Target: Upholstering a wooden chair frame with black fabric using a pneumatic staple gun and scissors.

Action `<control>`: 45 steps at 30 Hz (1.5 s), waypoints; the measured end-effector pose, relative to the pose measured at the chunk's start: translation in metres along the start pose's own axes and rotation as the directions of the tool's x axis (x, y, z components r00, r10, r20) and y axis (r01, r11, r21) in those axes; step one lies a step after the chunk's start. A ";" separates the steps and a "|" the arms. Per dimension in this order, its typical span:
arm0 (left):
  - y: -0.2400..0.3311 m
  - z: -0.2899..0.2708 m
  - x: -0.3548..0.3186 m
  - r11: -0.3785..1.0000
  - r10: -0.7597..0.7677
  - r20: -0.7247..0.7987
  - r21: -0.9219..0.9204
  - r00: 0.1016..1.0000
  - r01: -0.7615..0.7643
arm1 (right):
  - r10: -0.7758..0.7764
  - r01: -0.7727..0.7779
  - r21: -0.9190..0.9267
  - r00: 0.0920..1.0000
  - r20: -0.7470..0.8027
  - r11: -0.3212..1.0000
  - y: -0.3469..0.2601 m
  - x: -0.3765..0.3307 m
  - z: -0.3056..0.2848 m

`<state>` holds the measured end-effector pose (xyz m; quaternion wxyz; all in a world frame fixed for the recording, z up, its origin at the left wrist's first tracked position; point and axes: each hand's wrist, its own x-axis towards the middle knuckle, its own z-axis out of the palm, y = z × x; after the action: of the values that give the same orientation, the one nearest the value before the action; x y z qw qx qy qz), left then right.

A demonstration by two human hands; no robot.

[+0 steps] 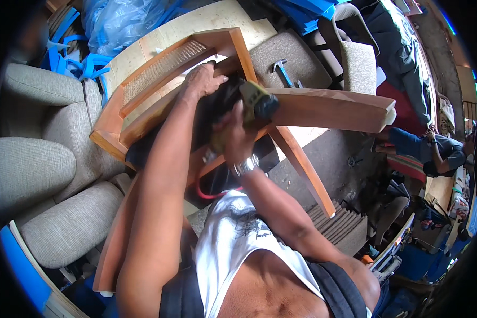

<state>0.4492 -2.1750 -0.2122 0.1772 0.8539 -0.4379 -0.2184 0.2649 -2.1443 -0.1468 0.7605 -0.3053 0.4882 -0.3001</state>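
A wooden chair frame (244, 58) with woven cane in its back lies tipped in front of me. Black fabric (212, 108) is stretched across its inside. My left hand (201, 82) presses on the frame's inner rail where the fabric meets it, fingers curled over the edge. In my right hand (236, 138) is a yellow-green and black staple gun (257, 100), smeared by motion. Its nose is close to the rail, to the right of my left hand; contact cannot be made out. A red hose (204, 193) runs below the right hand.
A claw hammer (283, 73) with a blue handle lies on a grey upholstered seat (302, 53) beyond the frame. Grey armchairs (53, 116) stand at the left. Blue strips and clear plastic (119, 24) lie at the back. Another person (440, 151) is at the far right.
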 end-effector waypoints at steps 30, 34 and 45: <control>0.325 -0.092 -0.309 0.813 0.518 -0.623 0.146 0.586 -0.564 | 0.266 0.360 -0.920 0.882 0.389 0.153 -0.067 0.167 -0.450; 0.397 -0.117 -0.318 0.907 0.419 -0.663 0.282 0.621 -0.311 | 0.144 0.508 -0.839 0.861 0.488 -0.195 0.063 0.325 -0.586; 0.110 -0.066 -0.296 0.835 -0.515 -0.655 -0.236 0.553 0.498 | -0.080 0.191 -0.937 0.972 0.223 -0.294 0.043 0.256 -0.451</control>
<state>0.2560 -1.9845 -0.0375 0.2673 0.9583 -0.0715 0.0720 -0.0580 -2.3874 -0.4747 0.1907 -0.8527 0.4673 0.1346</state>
